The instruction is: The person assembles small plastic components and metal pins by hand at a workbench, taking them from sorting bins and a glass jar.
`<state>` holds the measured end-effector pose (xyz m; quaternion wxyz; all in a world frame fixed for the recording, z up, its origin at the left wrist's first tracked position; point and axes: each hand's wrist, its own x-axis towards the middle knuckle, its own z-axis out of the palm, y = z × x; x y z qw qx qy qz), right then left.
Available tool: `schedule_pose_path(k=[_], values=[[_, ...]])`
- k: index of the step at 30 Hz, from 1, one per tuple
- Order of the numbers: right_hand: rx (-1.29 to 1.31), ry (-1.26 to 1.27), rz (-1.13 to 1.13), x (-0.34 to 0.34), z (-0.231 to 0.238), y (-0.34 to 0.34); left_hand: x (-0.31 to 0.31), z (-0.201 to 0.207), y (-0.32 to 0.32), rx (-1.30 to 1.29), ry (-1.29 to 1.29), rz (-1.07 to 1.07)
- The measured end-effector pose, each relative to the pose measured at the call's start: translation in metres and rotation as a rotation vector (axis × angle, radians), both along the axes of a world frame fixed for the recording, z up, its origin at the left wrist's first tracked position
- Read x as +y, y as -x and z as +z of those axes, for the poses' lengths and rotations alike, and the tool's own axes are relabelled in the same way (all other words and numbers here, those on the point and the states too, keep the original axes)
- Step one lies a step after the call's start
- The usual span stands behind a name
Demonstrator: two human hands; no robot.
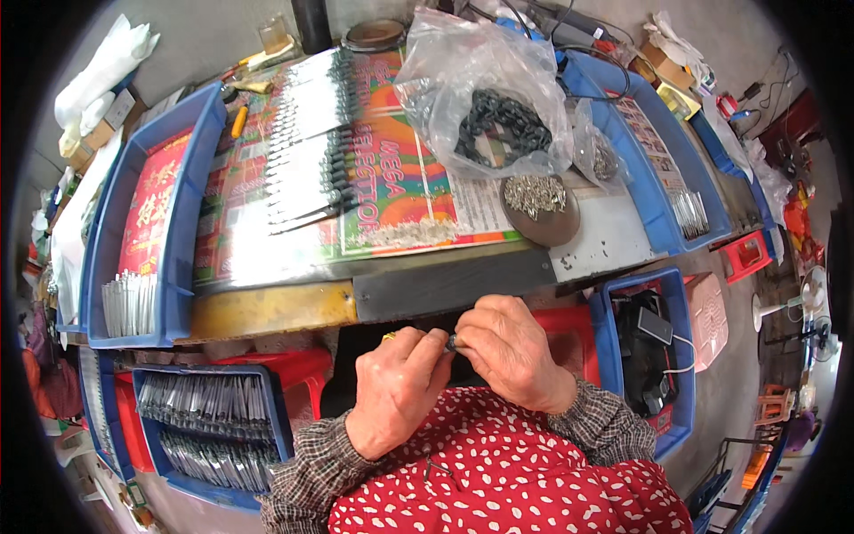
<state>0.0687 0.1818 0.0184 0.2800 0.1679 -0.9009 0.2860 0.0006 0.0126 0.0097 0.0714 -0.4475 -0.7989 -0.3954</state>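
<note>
Small dark piece [451,343] near six o'clock, unfinished by my guess.
I saw left hand [396,383] and right hand [511,351] together, pinching it; ten o'clock's rowed strips [311,173] seemed done, one o'clock's black parts [534,133] left.

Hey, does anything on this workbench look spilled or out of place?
Yes: small pale pieces lie strewn loose across the front of the colourful printed sheet, whereas silvery metal pieces sit heaped on the round brown dish. That scatter looks spilled, though it could be deliberate.

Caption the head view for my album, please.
Left hand and right hand pinch a small dark piece before a cluttered worktable.
</note>
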Motion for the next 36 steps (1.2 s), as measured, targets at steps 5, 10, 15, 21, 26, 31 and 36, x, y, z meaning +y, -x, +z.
schedule_pose_path(k=[5, 10, 15, 21, 26, 31, 36], values=[[0.125, -0.198, -0.021, -0.002, -0.009, -0.008, -0.002, -0.002, 0.003, 0.023, -0.037, -0.023], [0.221, -0.235, -0.006, 0.0, -0.02, -0.003, -0.001, -0.003, 0.004, 0.112, -0.011, 0.01], [0.205, -0.253, -0.022, 0.0, -0.025, 0.001, -0.001, -0.004, 0.01, 0.075, -0.015, 0.015], [0.079, 0.095, -0.001, 0.005, -0.021, 0.014, 0.003, 0.007, 0.016, -0.019, -0.033, 0.024], [-0.344, 0.578, 0.02, 0.014, -0.005, 0.007, 0.006, 0.018, 0.018, -0.236, -0.059, -0.038], [-0.552, 0.907, 0.109, 0.015, -0.004, 0.004, 0.005, 0.015, 0.018, -0.252, -0.074, -0.078], [-0.521, 0.95, 0.166, 0.016, -0.013, 0.002, 0.006, 0.012, 0.016, -0.247, -0.069, -0.083]])
